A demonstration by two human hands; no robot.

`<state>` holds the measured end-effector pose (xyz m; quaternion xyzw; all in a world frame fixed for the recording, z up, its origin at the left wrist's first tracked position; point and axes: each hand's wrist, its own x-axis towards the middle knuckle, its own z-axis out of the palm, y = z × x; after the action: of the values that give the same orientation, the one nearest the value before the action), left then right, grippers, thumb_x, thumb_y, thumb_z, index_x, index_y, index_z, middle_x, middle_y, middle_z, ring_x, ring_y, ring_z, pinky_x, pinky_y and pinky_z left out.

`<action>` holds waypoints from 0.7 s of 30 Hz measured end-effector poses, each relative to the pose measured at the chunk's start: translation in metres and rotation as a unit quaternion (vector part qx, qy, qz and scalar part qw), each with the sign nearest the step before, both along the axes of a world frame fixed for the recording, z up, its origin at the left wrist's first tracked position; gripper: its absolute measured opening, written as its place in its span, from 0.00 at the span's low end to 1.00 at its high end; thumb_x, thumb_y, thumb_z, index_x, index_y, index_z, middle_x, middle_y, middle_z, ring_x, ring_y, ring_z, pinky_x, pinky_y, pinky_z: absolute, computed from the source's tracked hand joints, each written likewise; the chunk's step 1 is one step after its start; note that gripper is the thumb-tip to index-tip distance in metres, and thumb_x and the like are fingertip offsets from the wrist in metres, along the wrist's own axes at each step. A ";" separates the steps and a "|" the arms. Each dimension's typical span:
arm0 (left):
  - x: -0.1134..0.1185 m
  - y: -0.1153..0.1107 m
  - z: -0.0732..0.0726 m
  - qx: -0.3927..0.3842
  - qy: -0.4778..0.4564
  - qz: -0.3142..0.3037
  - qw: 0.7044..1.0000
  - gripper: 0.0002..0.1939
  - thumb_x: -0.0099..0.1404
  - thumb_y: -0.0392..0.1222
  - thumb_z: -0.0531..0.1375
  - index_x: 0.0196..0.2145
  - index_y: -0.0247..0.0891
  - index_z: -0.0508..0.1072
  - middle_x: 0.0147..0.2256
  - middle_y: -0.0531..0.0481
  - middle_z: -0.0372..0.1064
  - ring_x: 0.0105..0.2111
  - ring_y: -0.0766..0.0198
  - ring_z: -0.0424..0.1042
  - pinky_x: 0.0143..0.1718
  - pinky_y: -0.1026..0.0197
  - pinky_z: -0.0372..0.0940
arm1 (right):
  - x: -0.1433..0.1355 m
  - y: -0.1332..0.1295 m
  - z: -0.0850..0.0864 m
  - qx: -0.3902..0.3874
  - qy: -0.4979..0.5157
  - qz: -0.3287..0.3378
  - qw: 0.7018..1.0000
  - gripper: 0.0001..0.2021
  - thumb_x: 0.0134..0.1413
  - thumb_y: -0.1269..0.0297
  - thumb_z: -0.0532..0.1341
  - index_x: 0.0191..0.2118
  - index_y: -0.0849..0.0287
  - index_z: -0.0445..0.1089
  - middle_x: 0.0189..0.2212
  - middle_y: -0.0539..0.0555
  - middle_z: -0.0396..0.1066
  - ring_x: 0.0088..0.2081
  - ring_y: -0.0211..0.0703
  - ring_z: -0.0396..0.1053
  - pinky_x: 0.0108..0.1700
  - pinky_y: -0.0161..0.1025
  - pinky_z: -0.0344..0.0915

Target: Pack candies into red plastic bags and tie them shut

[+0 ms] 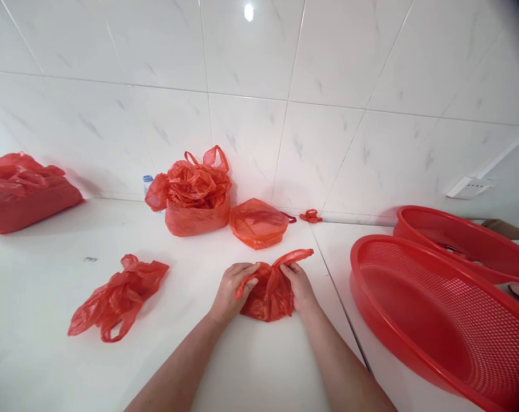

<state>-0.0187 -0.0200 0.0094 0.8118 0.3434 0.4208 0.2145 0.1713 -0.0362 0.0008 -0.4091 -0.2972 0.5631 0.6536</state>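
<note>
Directly in front of me on the white table is a red plastic bag [268, 294], gathered and twisted near its top. My left hand [236, 289] is closed round its left side, with a piece of the bag between thumb and fingers. On the other side my right hand [298, 284] grips the bag near the base of a handle that sticks out to the upper right. What the bag contains, if anything, is hidden. Left of my hands lies a loose crumpled red plastic bag [121, 297].
Behind stand a box-shaped red bundle stuffed with bags [198, 220] and a rounded red bag [259, 224]. Another red bundle [31, 203] is at far left. Two red plastic baskets [413, 309] occupy the right, beyond a table seam. A small red knotted piece [311, 216] lies by the tiled wall.
</note>
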 end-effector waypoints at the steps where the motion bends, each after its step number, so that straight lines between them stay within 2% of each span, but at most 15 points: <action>1: -0.001 0.001 0.000 0.014 -0.002 0.016 1.000 0.17 0.67 0.42 0.50 0.52 0.46 0.69 0.46 0.46 0.70 0.46 0.58 0.66 0.49 0.49 0.62 | 0.001 0.000 0.000 -0.004 0.009 -0.002 1.000 0.10 0.40 0.58 0.69 0.28 0.56 0.71 0.28 0.50 0.73 0.32 0.43 0.69 0.40 0.43 0.65; 4: -0.002 0.006 -0.002 0.058 -0.015 0.057 0.997 0.16 0.67 0.40 0.49 0.50 0.44 0.71 0.43 0.46 0.71 0.43 0.58 0.68 0.46 0.49 0.63 | 0.002 0.000 0.000 -0.014 0.018 -0.002 1.000 0.10 0.40 0.57 0.69 0.28 0.56 0.72 0.28 0.51 0.73 0.33 0.45 0.70 0.40 0.45 0.65; 10: -0.003 0.009 -0.006 0.094 -0.019 0.089 0.991 0.14 0.66 0.37 0.50 0.45 0.42 0.73 0.40 0.46 0.70 0.43 0.58 0.67 0.47 0.50 0.62 | 0.004 0.002 -0.002 -0.005 0.025 -0.009 1.000 0.09 0.42 0.58 0.68 0.28 0.56 0.73 0.29 0.51 0.73 0.34 0.45 0.70 0.41 0.44 0.65; 15: -0.005 0.006 -0.003 0.065 -0.013 0.116 0.991 0.14 0.67 0.39 0.50 0.44 0.42 0.74 0.33 0.47 0.69 0.35 0.60 0.66 0.39 0.53 0.63 | 0.004 0.000 -0.001 0.001 0.012 0.008 1.000 0.09 0.43 0.58 0.68 0.30 0.57 0.74 0.30 0.52 0.73 0.34 0.46 0.70 0.39 0.43 0.65; 21: -0.005 0.003 0.000 0.021 0.003 0.123 0.992 0.15 0.67 0.41 0.49 0.43 0.41 0.74 0.29 0.48 0.68 0.32 0.60 0.66 0.35 0.57 0.64 | 0.003 -0.002 0.001 -0.005 -0.001 0.009 1.000 0.11 0.42 0.57 0.68 0.30 0.58 0.73 0.29 0.53 0.74 0.33 0.46 0.70 0.39 0.43 0.65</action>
<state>-0.0236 -0.0169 0.0092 0.7692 0.4322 0.4485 0.1426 0.1740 -0.0379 0.0015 -0.4098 -0.2986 0.5703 0.6463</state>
